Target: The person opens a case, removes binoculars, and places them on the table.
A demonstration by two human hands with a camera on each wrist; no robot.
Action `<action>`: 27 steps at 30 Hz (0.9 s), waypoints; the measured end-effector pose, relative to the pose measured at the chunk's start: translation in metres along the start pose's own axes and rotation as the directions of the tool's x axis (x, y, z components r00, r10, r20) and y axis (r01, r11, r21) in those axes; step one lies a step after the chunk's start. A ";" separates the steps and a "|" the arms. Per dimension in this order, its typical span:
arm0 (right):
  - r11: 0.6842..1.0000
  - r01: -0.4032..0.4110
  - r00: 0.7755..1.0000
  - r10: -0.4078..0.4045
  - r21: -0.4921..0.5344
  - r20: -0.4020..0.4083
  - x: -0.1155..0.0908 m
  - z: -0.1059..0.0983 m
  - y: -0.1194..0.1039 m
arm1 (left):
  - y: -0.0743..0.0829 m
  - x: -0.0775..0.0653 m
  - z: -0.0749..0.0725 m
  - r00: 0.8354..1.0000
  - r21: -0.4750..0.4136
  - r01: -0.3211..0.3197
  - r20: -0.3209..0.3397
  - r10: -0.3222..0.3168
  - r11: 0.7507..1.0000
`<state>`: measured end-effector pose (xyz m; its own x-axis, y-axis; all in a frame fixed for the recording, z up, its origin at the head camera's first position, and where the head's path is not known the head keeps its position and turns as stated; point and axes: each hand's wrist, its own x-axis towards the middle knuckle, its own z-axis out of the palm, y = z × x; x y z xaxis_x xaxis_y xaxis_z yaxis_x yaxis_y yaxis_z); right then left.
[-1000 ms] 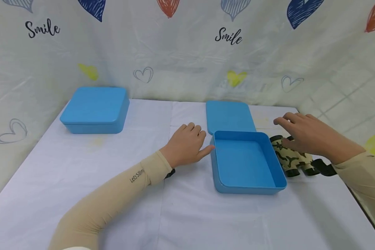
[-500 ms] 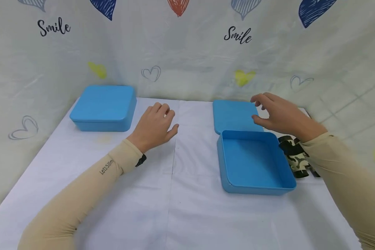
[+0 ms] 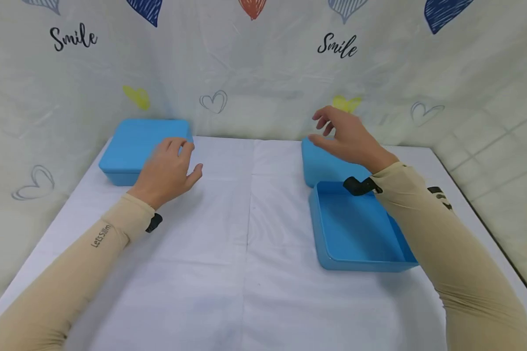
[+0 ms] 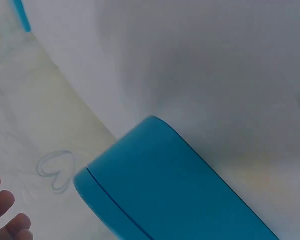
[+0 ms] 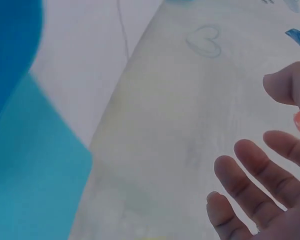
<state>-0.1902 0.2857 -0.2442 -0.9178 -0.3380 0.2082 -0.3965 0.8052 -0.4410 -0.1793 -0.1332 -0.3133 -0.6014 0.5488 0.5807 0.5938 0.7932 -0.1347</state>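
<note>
In the head view my left hand (image 3: 167, 170) hovers with loose fingers at the right front corner of a closed blue box (image 3: 142, 141), overlapping it; contact cannot be told. Part of that box (image 4: 165, 180) also fills the lower left wrist view. My right hand (image 3: 349, 139), fingers spread and holding nothing, is above a flat blue lid (image 3: 327, 165). The lid lies behind an open blue box (image 3: 355, 229) with nothing visible inside. Beyond the right sleeve shows a small patch of camouflage binoculars (image 3: 440, 196); the sleeve hides the rest.
A white cloth covers the table (image 3: 241, 292). At its back hangs a pale sheet (image 3: 263, 73) printed with hearts and "Smile". The table's right edge runs beyond my right arm.
My left hand has moved left from beside the open box to the closed box. My right hand has moved left and back from above the binoculars to over the lid.
</note>
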 end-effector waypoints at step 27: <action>0.928 -0.174 0.984 0.154 0.329 0.087 0.089 0.120 -0.074 | -0.098 -0.052 0.003 0.936 -0.194 0.332 0.189 -0.297 0.923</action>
<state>-0.2448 0.1374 -0.2979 -0.9661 -0.2509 0.0611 -0.2141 0.6460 -0.7327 -0.2078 -0.2389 -0.3327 -0.8403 0.3285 0.4314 0.4526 0.8630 0.2244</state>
